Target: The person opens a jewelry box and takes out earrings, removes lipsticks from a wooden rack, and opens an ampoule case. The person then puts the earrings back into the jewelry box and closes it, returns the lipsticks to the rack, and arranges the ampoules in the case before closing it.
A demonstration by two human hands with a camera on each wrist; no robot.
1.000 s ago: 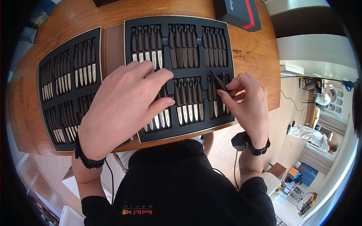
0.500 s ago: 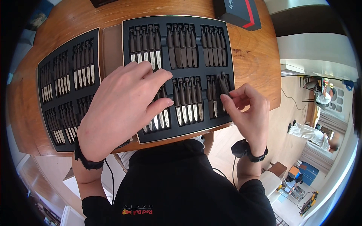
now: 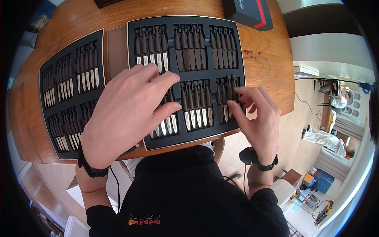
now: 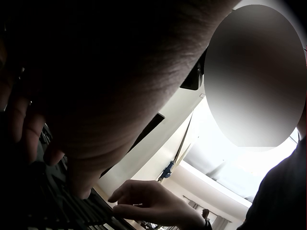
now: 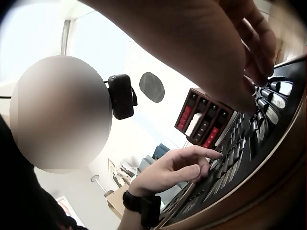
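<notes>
A black tray (image 3: 185,75) on the table holds rows of slim dark stick-shaped pieces, many with pale lower ends. My right hand (image 3: 258,108) hovers over its lower right compartment. Thumb and forefinger are apart, right at the tops of the dark pieces (image 3: 229,93) lying there. My left hand (image 3: 128,106) lies over the tray's lower left part, thumb and forefinger spread, with nothing between them. It hides part of the pieces in that compartment. In the right wrist view, right-hand fingers bend close over pieces with shiny ends (image 5: 271,112).
A second black tray (image 3: 75,100) with similar pieces lies to the left. A dark box with a red stripe (image 3: 248,14) stands at the far right of the wooden table (image 3: 268,59). Two people are in the room to the right.
The dark piece my right hand pinched went down into the lower right compartment. The right thumb and forefinger have parted from it. My left hand has hardly moved.
</notes>
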